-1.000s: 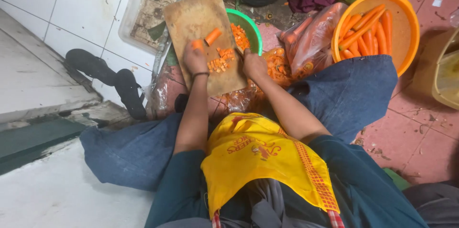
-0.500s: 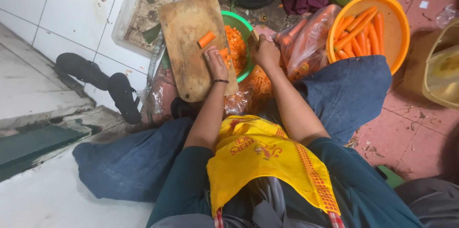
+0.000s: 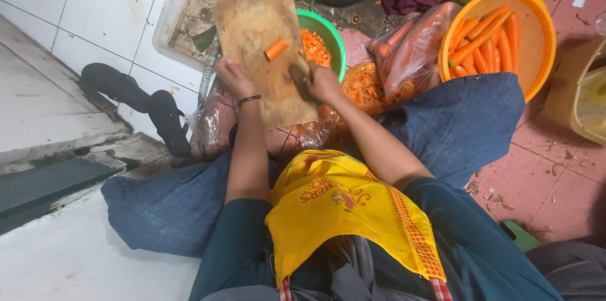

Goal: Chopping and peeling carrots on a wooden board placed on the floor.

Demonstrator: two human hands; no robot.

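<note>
Overhead view of a seated person in blue trousers and a yellow apron (image 3: 344,212). The left hand (image 3: 232,77) grips the left edge of a worn, rounded wooden cutting board (image 3: 262,42), fingers curled over the rim, a dark band on the wrist. The right hand (image 3: 322,81) is closed around a dark-handled knife (image 3: 298,77) at the board's right edge; the blade cannot be made out. A single short orange carrot piece (image 3: 276,48) lies near the middle of the board, apart from both hands. Just beside the board's right edge stands a round green plastic bowl (image 3: 331,33) holding chopped carrot. Clear plastic bags of carrots (image 3: 413,48) lie between the green bowl and a large round orange plastic basin (image 3: 536,29) filled with whole peeled carrots (image 3: 486,42). A shallow white rectangular tray (image 3: 180,17) sits to the board's left on the white tiled floor, near a pair of black sandals (image 3: 142,99).
</note>
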